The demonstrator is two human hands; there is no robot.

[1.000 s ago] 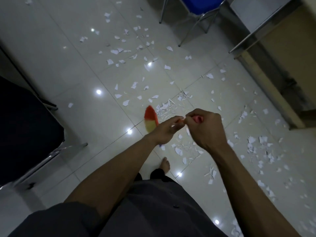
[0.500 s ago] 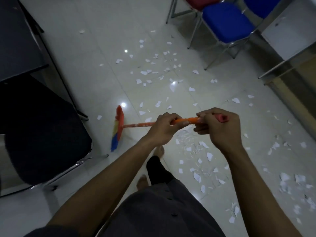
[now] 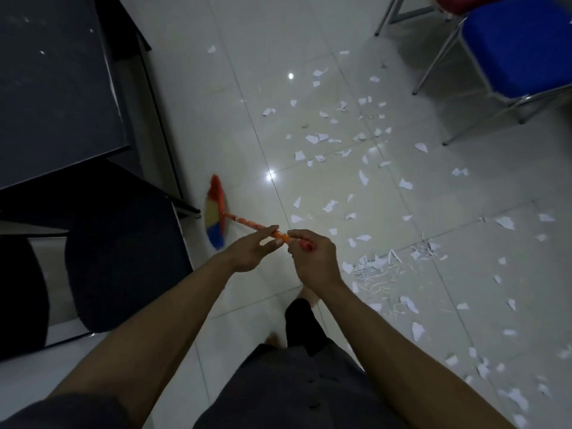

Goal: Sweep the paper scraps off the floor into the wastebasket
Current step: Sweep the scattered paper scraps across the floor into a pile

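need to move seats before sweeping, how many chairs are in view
3: a blue chair top right, a red chair cut off behind it, a black chair at left. The dark shape far left may be a fourth.

The glossy white tiled floor [image 3: 247,88] carries torn paper scraps [image 3: 405,184], scattered from the upper centre down to the lower right, with a tangle of thin strips [image 3: 377,270] right of centre. A blue chair [image 3: 520,48] stands on it at upper right and a black chair [image 3: 123,258] at left. The broom [image 3: 215,212] bristles sit at centre left. A bare foot [image 3: 272,337] stands at lower centre.
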